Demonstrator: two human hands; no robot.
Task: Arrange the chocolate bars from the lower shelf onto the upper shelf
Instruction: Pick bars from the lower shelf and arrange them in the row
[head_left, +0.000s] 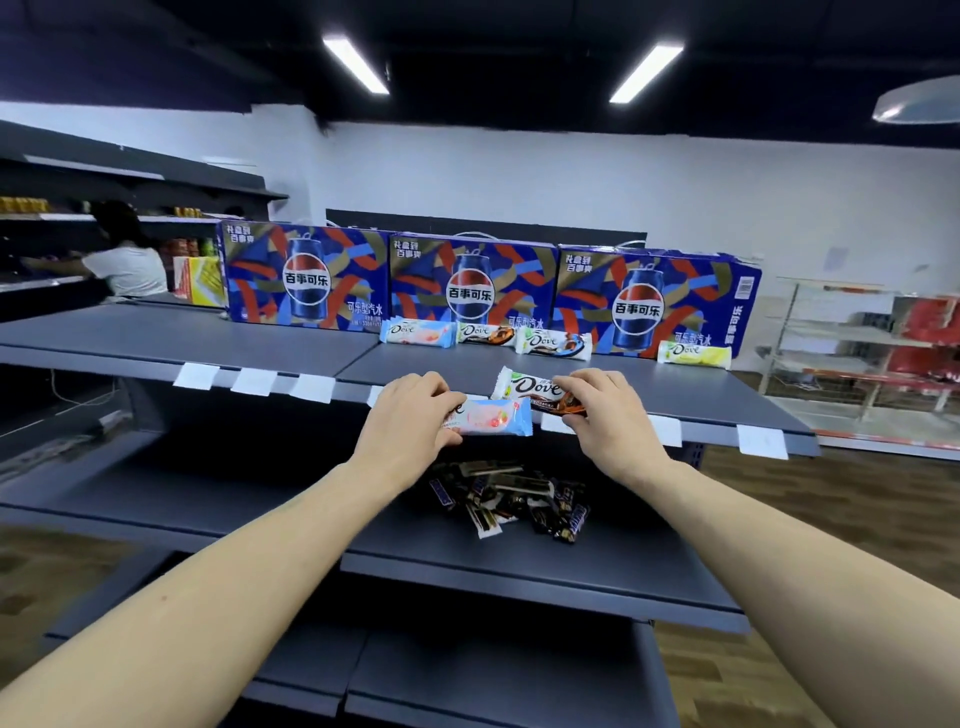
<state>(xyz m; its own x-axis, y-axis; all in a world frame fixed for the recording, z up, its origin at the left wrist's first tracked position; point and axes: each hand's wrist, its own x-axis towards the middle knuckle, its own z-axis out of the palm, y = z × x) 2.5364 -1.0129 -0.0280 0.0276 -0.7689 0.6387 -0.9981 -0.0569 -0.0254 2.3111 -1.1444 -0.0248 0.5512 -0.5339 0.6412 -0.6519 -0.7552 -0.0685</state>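
Chocolate bars in both hands, level with the front edge of the upper shelf (597, 370).

Fingers of the left hand (410, 415) curled round one end of a pink-and-blue Dove bar (496, 417), while the right hand (605, 410) pinched a white-and-brown Dove bar (530, 391) whose far end lay over the shelf edge; the two bars overlapped between the hands. Four Dove bars already stood in a row at the back of the upper shelf: a pink one (415, 331), two brown-and-white ones (485, 334) (553, 344) and a yellow one (693, 355), all just in front of three blue Pepsi cartons (306, 275). On the lower shelf (519, 571), a heap of dark-wrapped bars (511, 499) lay below the hands. White price tags (254, 382) hung along the upper shelf's lip. Another person (127, 260) stood at shelving far left.
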